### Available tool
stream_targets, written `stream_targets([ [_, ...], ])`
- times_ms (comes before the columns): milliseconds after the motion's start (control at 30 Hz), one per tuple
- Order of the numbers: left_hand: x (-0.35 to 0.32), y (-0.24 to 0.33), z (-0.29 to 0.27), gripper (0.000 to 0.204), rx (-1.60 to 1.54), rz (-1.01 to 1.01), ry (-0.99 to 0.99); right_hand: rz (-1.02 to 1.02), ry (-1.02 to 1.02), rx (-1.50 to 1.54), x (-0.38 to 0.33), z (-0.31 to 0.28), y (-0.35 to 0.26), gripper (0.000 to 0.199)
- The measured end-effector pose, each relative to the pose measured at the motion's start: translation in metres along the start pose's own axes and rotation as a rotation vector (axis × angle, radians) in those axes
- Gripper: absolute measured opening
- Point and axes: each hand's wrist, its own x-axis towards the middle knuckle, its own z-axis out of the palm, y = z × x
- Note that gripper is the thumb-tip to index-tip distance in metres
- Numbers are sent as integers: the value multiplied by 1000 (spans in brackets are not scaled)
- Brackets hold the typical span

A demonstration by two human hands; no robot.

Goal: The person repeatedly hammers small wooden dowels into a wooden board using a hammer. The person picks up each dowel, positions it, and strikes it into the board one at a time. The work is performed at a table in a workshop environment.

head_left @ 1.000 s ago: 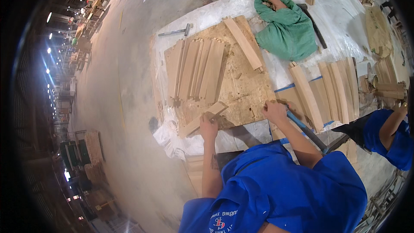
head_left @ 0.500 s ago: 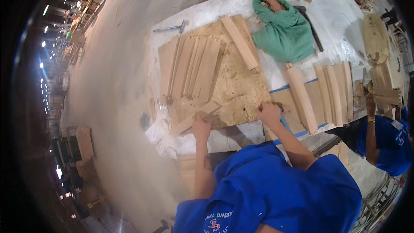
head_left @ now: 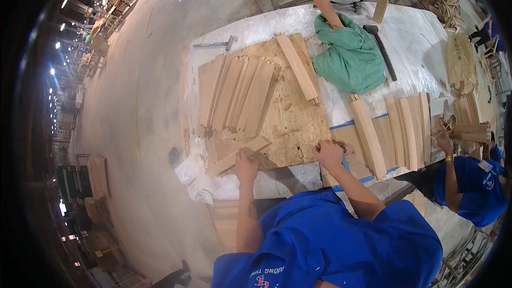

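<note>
My left hand (head_left: 246, 166) grips the near side of a short wooden slat (head_left: 226, 163), which lies at a slant by the board's front edge. My right hand (head_left: 328, 154) is closed at the near right corner of the worn plywood board (head_left: 290, 133). A small dark thing shows beside its fingers, too little to name. Beyond my left hand several wooden slats (head_left: 234, 93) lie side by side on the board. A single thicker wooden piece (head_left: 297, 69) with a tenoned end lies along the board's right side.
A metal hammer (head_left: 216, 44) lies beyond the board. Across the table a person's hand reaches into a green cloth sack (head_left: 349, 56), beside a black-headed mallet (head_left: 381, 50). More wooden pieces (head_left: 368, 136) rest at right, near a co-worker in blue (head_left: 474, 186). White cloth (head_left: 194, 178) hangs at the left corner.
The view has shifted, so the table sits lower in the picture and more of the person opposite shows. Both my hands stay at nearly the same places on the slat and board.
</note>
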Motion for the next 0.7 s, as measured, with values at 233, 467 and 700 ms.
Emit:
stream_targets([
  [233,-1,-3,0,59,14,19,-7,-30,-124,52,10,-7,3,26],
  [467,-4,-6,2,65,10,34,-39,-43,-186,-7,6,-12,-2,27],
  [700,-2,-2,1,62,14,51,-11,-74,-280,38,23,-13,2,28],
])
